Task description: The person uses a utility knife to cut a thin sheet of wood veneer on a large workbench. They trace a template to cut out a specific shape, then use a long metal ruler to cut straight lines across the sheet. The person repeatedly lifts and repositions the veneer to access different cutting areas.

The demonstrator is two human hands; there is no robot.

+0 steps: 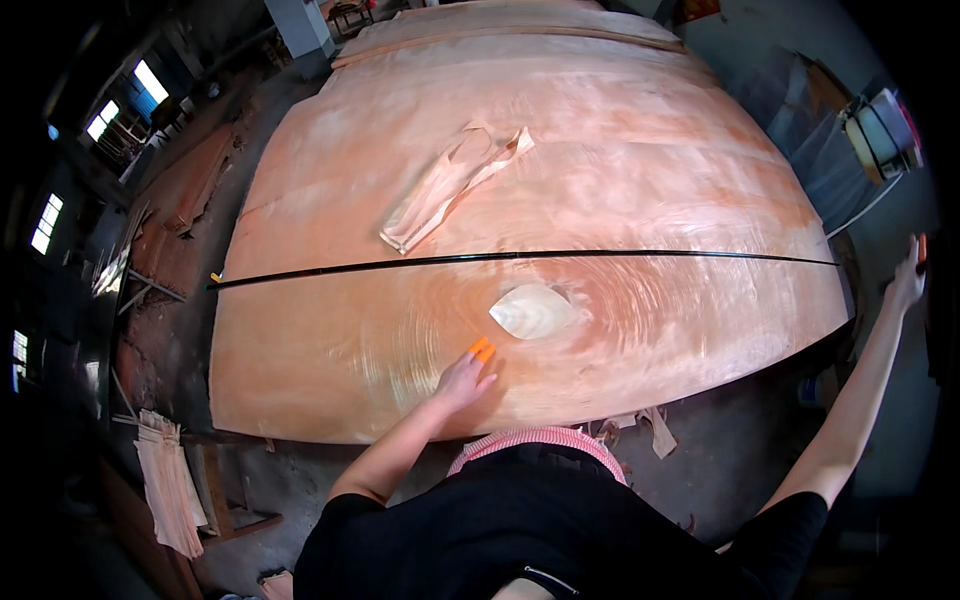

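Observation:
My left hand [462, 383] is over the near part of a large reddish wood veneer sheet [320, 350], fingers stretched out and holding nothing. Orange covers [482, 350] sit on some of its fingertips. Just beyond them is a pale, leaf-shaped patch [532, 311] in the sheet, within swirling grain. My right hand [906, 283] reaches out to the far right, off the sheet, with something orange at its fingertips; its fingers are too small and edge-on to read. A long thin black strip [440, 261] crosses the sheet from left to right.
A torn, folded veneer piece [425, 205] lies on the sheet beyond the strip. Veneer strips [168, 480] hang at the lower left. Scraps [657, 432] lie below the near edge. A round white fan-like device [880, 135] stands at right, a pillar [300, 28] at the back.

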